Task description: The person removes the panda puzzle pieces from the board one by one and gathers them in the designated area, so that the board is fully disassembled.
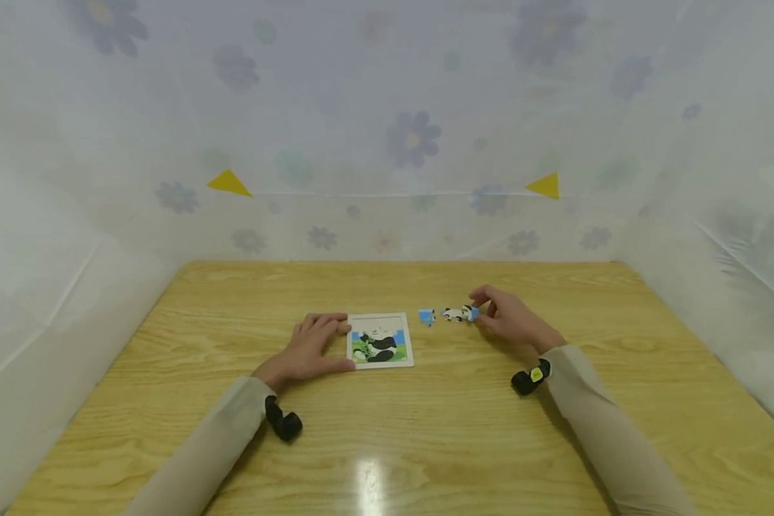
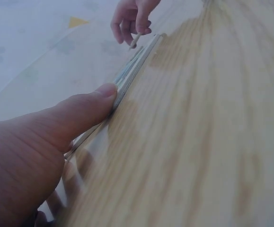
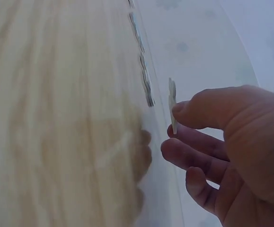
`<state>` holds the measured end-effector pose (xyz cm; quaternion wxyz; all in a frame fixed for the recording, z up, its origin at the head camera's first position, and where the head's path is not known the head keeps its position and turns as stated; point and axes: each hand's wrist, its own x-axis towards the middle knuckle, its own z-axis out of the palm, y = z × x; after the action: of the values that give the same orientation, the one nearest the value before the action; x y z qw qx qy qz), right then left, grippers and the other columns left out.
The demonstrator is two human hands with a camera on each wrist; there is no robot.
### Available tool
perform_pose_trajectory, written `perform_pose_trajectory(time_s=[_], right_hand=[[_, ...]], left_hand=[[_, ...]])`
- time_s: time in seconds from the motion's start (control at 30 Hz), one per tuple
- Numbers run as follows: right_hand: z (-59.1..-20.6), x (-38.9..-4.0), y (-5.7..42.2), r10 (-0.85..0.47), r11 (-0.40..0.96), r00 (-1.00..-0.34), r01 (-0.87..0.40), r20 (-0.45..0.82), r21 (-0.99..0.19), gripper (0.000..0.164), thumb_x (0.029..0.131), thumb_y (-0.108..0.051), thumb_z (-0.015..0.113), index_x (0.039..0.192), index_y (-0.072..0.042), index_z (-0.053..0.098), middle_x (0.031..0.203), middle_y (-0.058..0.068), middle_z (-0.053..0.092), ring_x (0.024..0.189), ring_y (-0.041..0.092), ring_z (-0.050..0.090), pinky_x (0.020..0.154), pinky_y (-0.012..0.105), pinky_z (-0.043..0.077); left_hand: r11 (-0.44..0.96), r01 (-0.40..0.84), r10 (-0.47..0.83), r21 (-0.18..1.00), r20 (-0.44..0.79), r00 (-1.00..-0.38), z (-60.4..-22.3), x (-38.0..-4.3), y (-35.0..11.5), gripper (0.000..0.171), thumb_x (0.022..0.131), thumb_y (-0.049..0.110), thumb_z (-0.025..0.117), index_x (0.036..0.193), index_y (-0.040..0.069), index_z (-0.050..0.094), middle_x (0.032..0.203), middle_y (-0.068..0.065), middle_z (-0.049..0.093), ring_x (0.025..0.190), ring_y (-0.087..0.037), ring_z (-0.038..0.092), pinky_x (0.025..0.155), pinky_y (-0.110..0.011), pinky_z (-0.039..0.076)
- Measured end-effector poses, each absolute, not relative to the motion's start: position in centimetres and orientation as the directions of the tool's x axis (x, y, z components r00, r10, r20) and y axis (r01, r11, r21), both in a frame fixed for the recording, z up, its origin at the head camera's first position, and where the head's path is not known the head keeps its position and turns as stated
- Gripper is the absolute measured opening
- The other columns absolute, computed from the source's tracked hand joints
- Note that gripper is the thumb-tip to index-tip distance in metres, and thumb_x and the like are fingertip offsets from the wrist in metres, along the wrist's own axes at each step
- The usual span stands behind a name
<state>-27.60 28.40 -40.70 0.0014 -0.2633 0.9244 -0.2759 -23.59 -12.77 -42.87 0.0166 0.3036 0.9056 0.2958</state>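
Observation:
A square puzzle board (image 1: 409, 351) with a pale frame lies flat, partly filled with a panda picture; its upper area is bare. My left hand (image 1: 309, 347) holds the board's left side, thumb at the near corner and fingertips by the far corner. In the left wrist view the thumb (image 2: 87, 111) presses on the board's edge. My right hand (image 1: 509, 315) pinches a puzzle piece (image 3: 172, 104) between thumb and fingers, lifted off the table. In the head view this piece (image 1: 469, 312) shows a panda's head and some blue.
Between the board and my right hand lie loose pieces, a blue one (image 1: 426, 316) and a white-and-black one (image 1: 452, 314). The wooden table (image 1: 387, 423) meets a flowered curtain (image 1: 361, 229) at its back edge. Yellow triangles (image 1: 228, 183) mark the curtain.

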Motion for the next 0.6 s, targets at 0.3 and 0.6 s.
perform_pose_trajectory(time_s=[0.3, 0.6], right_hand=[[-40.76, -27.95, 29.03, -0.475, 0.748, -0.872, -0.471, 0.119, -0.467, 0.028, 0.090, -0.002, 0.061, 0.117, 0.001, 0.057, 0.107, 0.014, 0.063, 0.076, 0.014, 0.055, 0.069, 0.031, 0.047], [-41.06, -28.00, 29.44, -0.457, 0.770, -0.882, -0.455, 0.111, -0.448, 0.025, 0.090, -0.001, 0.062, 0.115, -0.002, 0.060, 0.093, 0.009, 0.063, 0.065, 0.012, 0.048, 0.061, 0.030, 0.042]], left_hand=[[0.656, 0.538, 0.559, 0.530, 0.137, -0.818, -43.02, -23.85, -12.91, 0.071, 0.082, 0.049, 0.072, 0.137, 0.010, 0.051, 0.154, -0.009, 0.033, 0.135, -0.033, 0.025, 0.103, -0.055, 0.019], [0.654, 0.529, 0.561, 0.541, 0.123, -0.819, -43.11, -23.81, -12.93, 0.071, 0.082, 0.051, 0.071, 0.137, 0.011, 0.051, 0.155, -0.007, 0.032, 0.136, -0.032, 0.024, 0.103, -0.054, 0.019]])
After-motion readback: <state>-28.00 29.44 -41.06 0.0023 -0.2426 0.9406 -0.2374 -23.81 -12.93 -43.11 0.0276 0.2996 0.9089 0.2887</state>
